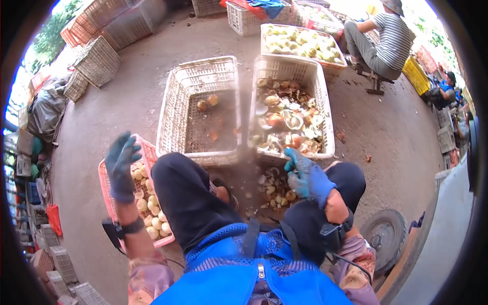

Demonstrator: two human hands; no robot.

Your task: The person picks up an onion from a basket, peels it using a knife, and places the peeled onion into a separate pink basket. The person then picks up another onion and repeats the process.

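My left hand [121, 165], in a blue-grey glove, is raised above the pink crate [104, 178] with its fingers apart and nothing in it. Peeled onions [151, 206] lie in that crate beside my left leg. My right hand [307, 178], gloved too, is closed by my right knee; what it holds, if anything, I cannot make out. In front of it stands a white crate [329, 129] of onion skins and scraps [295, 122]. The white crate [163, 124] to its left holds a few unpeeled onions [207, 103].
Onion scraps [277, 188] lie on the floor between my feet. Farther off, a crate of peeled onions [302, 43] stands near a seated person [384, 46] in a striped shirt. A wheel [384, 239] lies at my right. Stacked crates [96, 61] line the left side.
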